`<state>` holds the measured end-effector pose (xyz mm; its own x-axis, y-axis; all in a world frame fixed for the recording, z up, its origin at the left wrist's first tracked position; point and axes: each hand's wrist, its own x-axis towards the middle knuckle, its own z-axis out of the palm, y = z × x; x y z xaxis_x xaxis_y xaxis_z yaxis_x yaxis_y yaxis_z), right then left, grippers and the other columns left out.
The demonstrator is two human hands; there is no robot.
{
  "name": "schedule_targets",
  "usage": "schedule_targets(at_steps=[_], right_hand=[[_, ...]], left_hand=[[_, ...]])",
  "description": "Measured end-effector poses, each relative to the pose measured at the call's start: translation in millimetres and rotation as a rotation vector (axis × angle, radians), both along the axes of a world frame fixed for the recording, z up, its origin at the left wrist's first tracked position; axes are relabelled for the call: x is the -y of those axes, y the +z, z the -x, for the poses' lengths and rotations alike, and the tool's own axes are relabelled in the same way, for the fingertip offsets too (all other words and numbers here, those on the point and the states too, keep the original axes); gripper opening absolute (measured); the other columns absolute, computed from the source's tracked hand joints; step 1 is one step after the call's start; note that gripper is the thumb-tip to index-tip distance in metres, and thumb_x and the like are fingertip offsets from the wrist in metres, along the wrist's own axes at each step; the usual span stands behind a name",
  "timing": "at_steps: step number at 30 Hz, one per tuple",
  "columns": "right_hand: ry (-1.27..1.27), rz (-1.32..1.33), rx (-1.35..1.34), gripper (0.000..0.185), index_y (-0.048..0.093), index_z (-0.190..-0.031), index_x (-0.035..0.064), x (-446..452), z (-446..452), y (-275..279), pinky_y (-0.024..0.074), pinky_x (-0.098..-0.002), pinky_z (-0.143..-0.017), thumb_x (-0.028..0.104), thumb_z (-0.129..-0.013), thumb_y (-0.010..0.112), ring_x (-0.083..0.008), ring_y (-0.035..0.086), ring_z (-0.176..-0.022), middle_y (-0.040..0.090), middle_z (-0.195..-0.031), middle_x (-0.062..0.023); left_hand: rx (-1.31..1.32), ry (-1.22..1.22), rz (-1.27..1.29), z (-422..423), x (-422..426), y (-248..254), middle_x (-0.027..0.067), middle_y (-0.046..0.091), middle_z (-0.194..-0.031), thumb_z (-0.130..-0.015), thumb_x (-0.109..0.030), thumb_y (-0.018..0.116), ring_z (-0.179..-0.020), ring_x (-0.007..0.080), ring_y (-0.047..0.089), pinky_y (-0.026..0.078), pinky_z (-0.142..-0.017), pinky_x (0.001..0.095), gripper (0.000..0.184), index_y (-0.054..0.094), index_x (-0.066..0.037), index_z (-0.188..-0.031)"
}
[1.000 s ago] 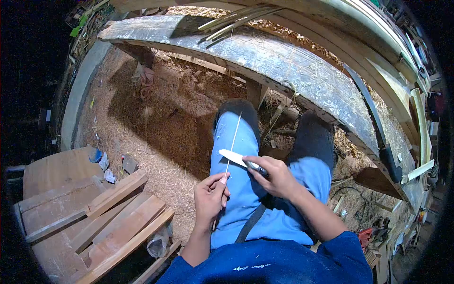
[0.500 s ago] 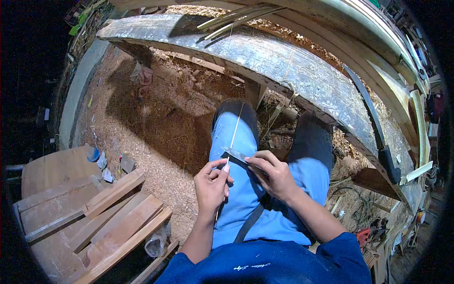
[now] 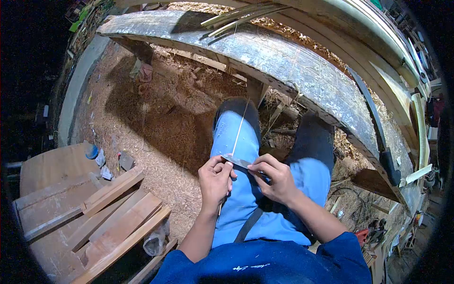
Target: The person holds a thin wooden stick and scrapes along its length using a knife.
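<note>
A thin pale strip (image 3: 240, 130), perhaps bamboo, runs lengthwise over the left thigh of my light blue trousers (image 3: 231, 135). My left hand (image 3: 215, 182) is closed around its near part, and a short tail sticks out below the palm. From the other side, my right hand (image 3: 274, 177) pinches a small knife (image 3: 240, 163). The blade lies across the strip, its tip close to my left thumb and forefinger. The knife's handle is mostly hidden by my right fingers.
A long plank bench (image 3: 293, 61) arcs in front of my knees, bearing split strips (image 3: 246, 16) and a large dark-handled blade (image 3: 371, 109). Wooden boards (image 3: 125, 222) are stacked at left, near a blue cup-like object (image 3: 91, 151). Shavings cover the ground (image 3: 156, 175).
The knife has shifted toward my left hand, its blade now against the left thumb and lying flatter across the strip. My left hand has tightened and moved up slightly.
</note>
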<state>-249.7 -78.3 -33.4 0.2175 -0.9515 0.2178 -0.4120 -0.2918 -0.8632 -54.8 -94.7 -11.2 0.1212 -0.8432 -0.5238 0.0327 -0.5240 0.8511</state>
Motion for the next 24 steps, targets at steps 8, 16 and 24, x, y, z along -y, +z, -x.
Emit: schedule_targets(at_steps=[8, 16, 24], right_hand=[[0.019, 0.063, -0.094, 0.018, 0.072, -0.102, 0.0061, 3.4, 1.0, 0.8, 0.0593, -0.0415, -0.069, 0.007, -0.086, 0.080, -0.0300, 0.073, -0.085, 0.067, -0.099, -0.0096], [0.035, 0.066, -0.099, 0.015, 0.073, -0.099, 0.0019, 5.6, 0.7, -0.7, 0.0596, -0.0376, -0.070, -0.002, -0.086, 0.080, -0.0297, 0.074, -0.084, 0.070, -0.097, -0.0125], [0.047, 0.103, -0.126, 0.015, 0.071, -0.099, 0.0055, 3.9, 0.4, -3.7, 0.0589, -0.0415, -0.068, 0.005, -0.086, 0.078, -0.0303, 0.072, -0.082, 0.067, -0.097, -0.0103]], left_hand=[[-0.072, 0.007, -0.018, -7.6, -1.0, -6.9, 0.0090, 0.068, -0.069, -0.103, -0.010, 0.069, -0.040, 0.0070, 0.050, 0.036, -0.037, 0.0223, 0.019, 0.067, 0.008, -0.111], [-0.105, -0.048, -0.064, -12.1, 3.9, -2.2, 0.0089, 0.067, -0.067, -0.104, -0.012, 0.069, -0.039, 0.0075, 0.050, 0.034, -0.034, 0.0227, 0.020, 0.066, 0.007, -0.109], [-0.170, -0.029, -0.070, -16.4, 4.6, -7.6, 0.0087, 0.066, -0.065, -0.104, -0.012, 0.068, -0.037, 0.0084, 0.049, 0.032, -0.032, 0.0236, 0.018, 0.065, 0.005, -0.104]])
